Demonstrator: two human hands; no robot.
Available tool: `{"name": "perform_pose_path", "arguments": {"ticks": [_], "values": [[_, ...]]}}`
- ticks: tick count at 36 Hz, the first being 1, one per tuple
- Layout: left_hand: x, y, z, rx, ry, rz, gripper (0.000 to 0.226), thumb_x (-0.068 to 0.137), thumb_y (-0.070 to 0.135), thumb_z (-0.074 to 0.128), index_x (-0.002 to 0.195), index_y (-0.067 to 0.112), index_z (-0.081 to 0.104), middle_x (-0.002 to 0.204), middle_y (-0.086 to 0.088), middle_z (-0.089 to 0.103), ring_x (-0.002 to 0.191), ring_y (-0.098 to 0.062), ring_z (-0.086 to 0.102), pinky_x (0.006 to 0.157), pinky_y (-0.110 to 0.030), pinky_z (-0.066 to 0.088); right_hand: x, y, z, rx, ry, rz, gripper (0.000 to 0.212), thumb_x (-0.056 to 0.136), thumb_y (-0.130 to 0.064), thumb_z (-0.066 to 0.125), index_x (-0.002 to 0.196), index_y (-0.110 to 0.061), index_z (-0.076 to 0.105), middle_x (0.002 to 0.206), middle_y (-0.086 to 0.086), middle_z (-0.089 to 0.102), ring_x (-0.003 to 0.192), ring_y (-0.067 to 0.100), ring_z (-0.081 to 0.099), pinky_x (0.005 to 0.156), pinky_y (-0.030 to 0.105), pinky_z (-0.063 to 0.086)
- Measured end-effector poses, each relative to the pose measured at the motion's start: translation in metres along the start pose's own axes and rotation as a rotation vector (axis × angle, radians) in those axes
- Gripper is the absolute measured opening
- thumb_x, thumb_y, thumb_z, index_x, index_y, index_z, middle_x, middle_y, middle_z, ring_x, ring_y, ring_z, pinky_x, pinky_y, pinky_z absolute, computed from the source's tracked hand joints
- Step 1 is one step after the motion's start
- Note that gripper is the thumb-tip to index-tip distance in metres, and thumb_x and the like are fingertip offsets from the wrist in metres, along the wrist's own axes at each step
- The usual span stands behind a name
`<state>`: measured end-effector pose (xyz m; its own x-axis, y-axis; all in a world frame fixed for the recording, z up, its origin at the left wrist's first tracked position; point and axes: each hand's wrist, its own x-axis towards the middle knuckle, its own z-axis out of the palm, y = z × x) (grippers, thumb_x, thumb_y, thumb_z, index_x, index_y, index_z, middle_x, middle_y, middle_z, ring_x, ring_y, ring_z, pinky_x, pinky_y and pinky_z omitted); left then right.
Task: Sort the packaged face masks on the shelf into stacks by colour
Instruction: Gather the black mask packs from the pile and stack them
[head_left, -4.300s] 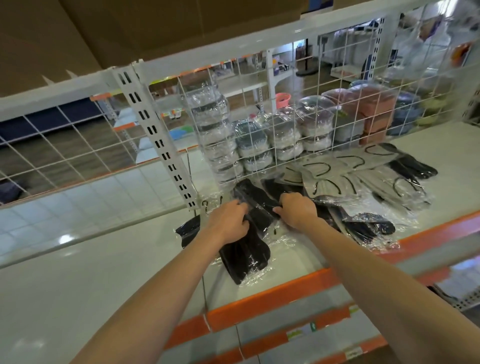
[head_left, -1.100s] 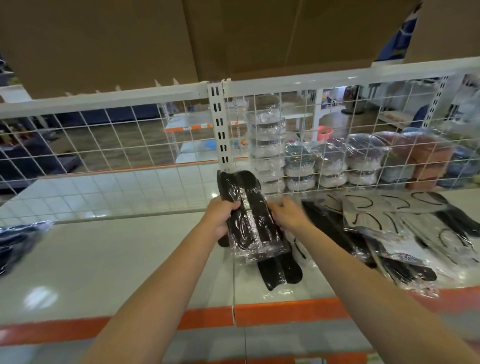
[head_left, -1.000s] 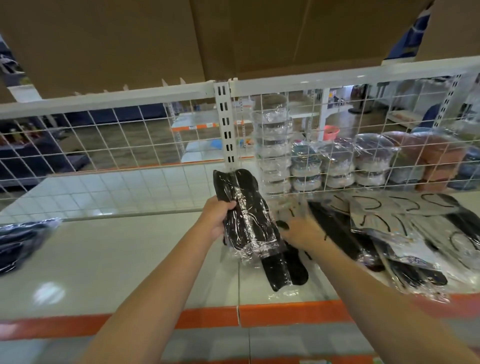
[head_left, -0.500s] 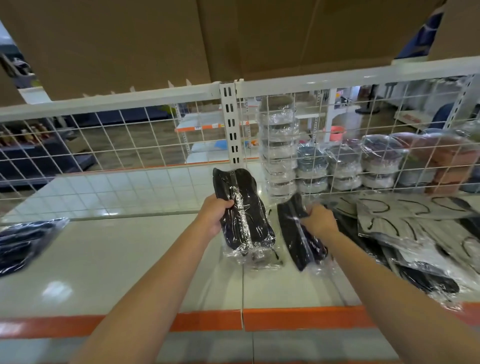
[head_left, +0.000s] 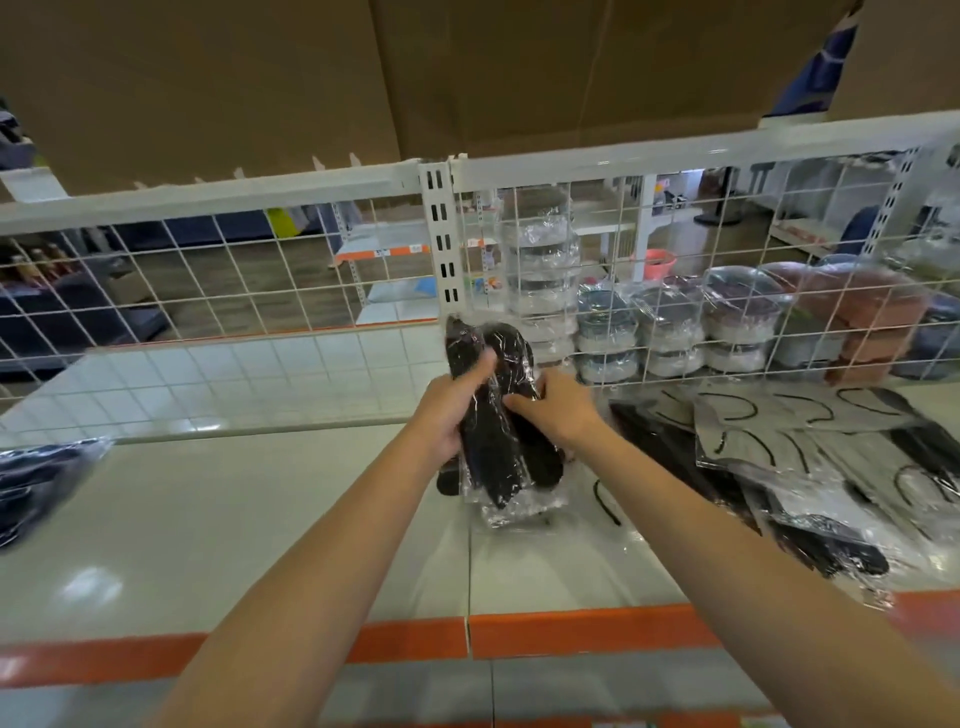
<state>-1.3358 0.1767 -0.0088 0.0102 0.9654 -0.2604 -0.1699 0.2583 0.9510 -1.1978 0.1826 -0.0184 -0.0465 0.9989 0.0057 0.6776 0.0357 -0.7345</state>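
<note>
Head view: no readable brand or label anywhere; packaging plain clear film.

Bundle of black masks (head_left: 493, 426) held upright above the shelf (head_left: 234, 519), near its back edge, just in front of the slotted white post (head_left: 441, 244). Left hand (head_left: 447, 415) curled round the bundle's left side, thumb pressed across the front. Right hand (head_left: 558, 413) gripping the right side, fingertips pinching the film. At least two packets in the bundle; exact count unclear.

Loose pile of grey and black masks (head_left: 789, 457) spread toward the shelf's right end, too overlapped to count. Dark packets (head_left: 36, 478) at the left edge. Wrapped bowls (head_left: 670, 332) stacked behind the wire grid (head_left: 208, 280).
</note>
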Motion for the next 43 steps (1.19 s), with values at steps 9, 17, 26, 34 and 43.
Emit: {"name": "perform_pose_path", "arguments": {"ticks": [9, 17, 26, 34, 43], "values": [[-0.011, 0.005, -0.035, 0.308, 0.185, 0.371, 0.015, 0.090, 0.012, 0.061, 0.104, 0.016, 0.060, 0.101, -0.003, 0.068, 0.094, -0.019, 0.064, 0.086, -0.032, 0.051, 0.013, -0.013, 0.031, 0.543, -0.169, 0.028, 0.038, 0.083, -0.011, 0.068, 0.118, -0.002, 0.058, 0.112, 0.014, 0.066, 0.107, 0.030, 0.062, 0.096, 0.040, 0.048], [-0.027, -0.016, -0.081, 0.303, 0.191, 0.382, 0.020, 0.086, 0.011, 0.066, 0.104, 0.017, 0.061, 0.097, 0.002, 0.067, 0.091, -0.010, 0.063, 0.075, -0.020, 0.050, 0.005, -0.020, 0.074, 0.554, -0.195, -0.066, 0.033, 0.082, -0.004, 0.065, 0.114, -0.002, 0.058, 0.112, 0.014, 0.065, 0.104, 0.028, 0.061, 0.093, 0.042, 0.050], [-0.032, -0.064, -0.106, 0.194, 0.279, 0.218, 0.039, 0.076, 0.010, 0.075, 0.113, 0.008, 0.061, 0.110, -0.010, 0.068, 0.102, -0.025, 0.064, 0.092, -0.044, 0.052, -0.012, 0.004, 0.110, 0.315, -0.439, 0.019, 0.032, 0.082, -0.005, 0.065, 0.114, -0.004, 0.059, 0.107, 0.009, 0.066, 0.101, 0.022, 0.061, 0.090, 0.034, 0.049], [-0.022, -0.022, -0.099, -0.420, 0.358, 0.181, 0.023, 0.085, -0.006, 0.060, 0.108, -0.001, 0.061, 0.103, -0.015, 0.066, 0.096, -0.030, 0.063, 0.092, -0.043, 0.049, -0.008, -0.022, 0.088, 0.708, -0.370, 0.117, 0.011, 0.085, -0.009, 0.065, 0.095, -0.012, 0.061, 0.094, 0.011, 0.064, 0.085, 0.021, 0.061, 0.072, 0.024, 0.051], [-0.022, 0.006, -0.120, -0.681, 0.333, 0.208, 0.036, 0.088, -0.004, 0.056, 0.124, -0.004, 0.053, 0.120, -0.020, 0.061, 0.099, -0.030, 0.062, 0.089, -0.043, 0.049, -0.002, -0.066, 0.085, 1.031, -0.339, 0.111, 0.018, 0.086, -0.003, 0.061, 0.096, -0.016, 0.057, 0.095, 0.000, 0.064, 0.091, 0.013, 0.058, 0.075, 0.026, 0.044]]}}
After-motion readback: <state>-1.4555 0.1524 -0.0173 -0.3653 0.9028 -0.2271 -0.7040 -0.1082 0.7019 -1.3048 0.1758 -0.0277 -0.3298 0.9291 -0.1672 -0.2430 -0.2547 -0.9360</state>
